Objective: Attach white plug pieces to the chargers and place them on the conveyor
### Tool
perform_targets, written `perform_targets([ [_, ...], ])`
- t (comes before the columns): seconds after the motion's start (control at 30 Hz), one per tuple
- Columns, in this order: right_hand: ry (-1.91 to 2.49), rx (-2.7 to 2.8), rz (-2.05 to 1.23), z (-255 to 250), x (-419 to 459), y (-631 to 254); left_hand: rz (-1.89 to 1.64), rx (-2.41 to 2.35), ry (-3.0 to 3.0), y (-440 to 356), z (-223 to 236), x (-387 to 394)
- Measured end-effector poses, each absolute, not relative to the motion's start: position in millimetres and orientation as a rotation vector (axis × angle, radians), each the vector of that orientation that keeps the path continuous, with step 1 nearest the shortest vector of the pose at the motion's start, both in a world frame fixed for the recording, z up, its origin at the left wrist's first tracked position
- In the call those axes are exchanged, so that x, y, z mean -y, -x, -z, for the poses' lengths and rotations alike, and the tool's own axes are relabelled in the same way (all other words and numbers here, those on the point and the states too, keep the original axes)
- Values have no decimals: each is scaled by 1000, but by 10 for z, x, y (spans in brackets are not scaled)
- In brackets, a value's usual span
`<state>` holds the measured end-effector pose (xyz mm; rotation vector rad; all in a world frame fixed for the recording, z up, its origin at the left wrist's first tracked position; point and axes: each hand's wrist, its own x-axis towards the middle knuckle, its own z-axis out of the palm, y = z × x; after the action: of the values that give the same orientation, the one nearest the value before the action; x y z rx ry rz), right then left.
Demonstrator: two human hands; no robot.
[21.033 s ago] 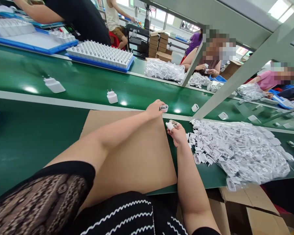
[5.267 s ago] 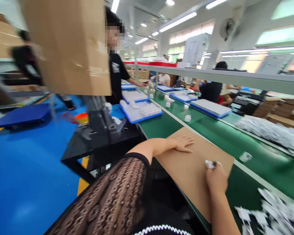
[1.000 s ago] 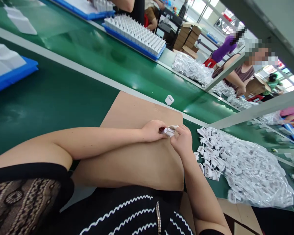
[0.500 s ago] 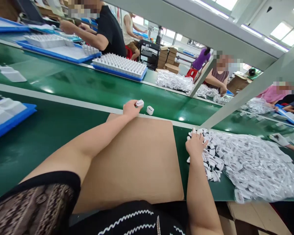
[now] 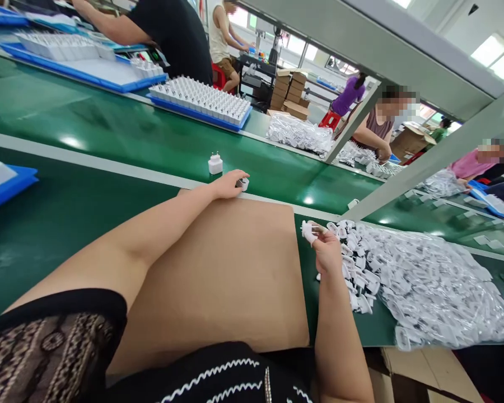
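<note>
My left hand is closed around a small white charger housing at the near edge of the green belt. Just beyond it, a white plug charger stands upright with its two pins pointing up. Over to the right, my right hand pinches a white plug cover with thin metal pins, held above the green bench. Beside that hand lies a loose pile of white plug covers. A brown cardboard sheet lies flat between my forearms.
A clear plastic bag full of white parts lies right of the pile. A slanted metal post rises behind it. Blue trays of chargers line the belt's far side, where co-workers sit. Another blue tray sits at left.
My left hand has let go of the charger, now standing on the belt, and taken the housing to its right. My right hand has come away from the pile with a plug cover.
</note>
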<state>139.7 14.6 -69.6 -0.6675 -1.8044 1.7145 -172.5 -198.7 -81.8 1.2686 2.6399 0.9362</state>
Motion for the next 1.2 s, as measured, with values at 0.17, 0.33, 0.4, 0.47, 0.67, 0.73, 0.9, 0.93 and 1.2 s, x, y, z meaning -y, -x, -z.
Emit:
perform_targets([
  [0.17,675,1579,-2153,622,141,-1419,-1095,-2699,-1198,1339,760,1963],
  [0.33,589,1795,-1921,674,256,-1423,-1331,-2252,-1492,224,833,2026],
  [0.4,500,1958,-1710,688,304,-1431,-1383,-2147,-1491,-95,907,2052],
  [0.47,438,2038,-1601,688,350,-1449,-1475,-2119,-1403,-247,972,2072],
  [0.67,432,2098,-1711,643,424,-1483,-1610,-1955,-1218,-200,1044,2104],
  [0.73,361,2134,-1675,623,440,-1483,-1611,-1943,-1223,-182,1049,2102],
  [0.9,163,2444,-912,540,495,-1460,-1595,-1962,-1213,-179,1070,2087],
  [0.93,103,2515,-782,519,506,-1443,-1594,-1965,-1224,-176,1071,2087],
  [1.2,-229,2835,-148,284,557,-1258,-1562,-1957,-1308,-130,1041,2117],
])
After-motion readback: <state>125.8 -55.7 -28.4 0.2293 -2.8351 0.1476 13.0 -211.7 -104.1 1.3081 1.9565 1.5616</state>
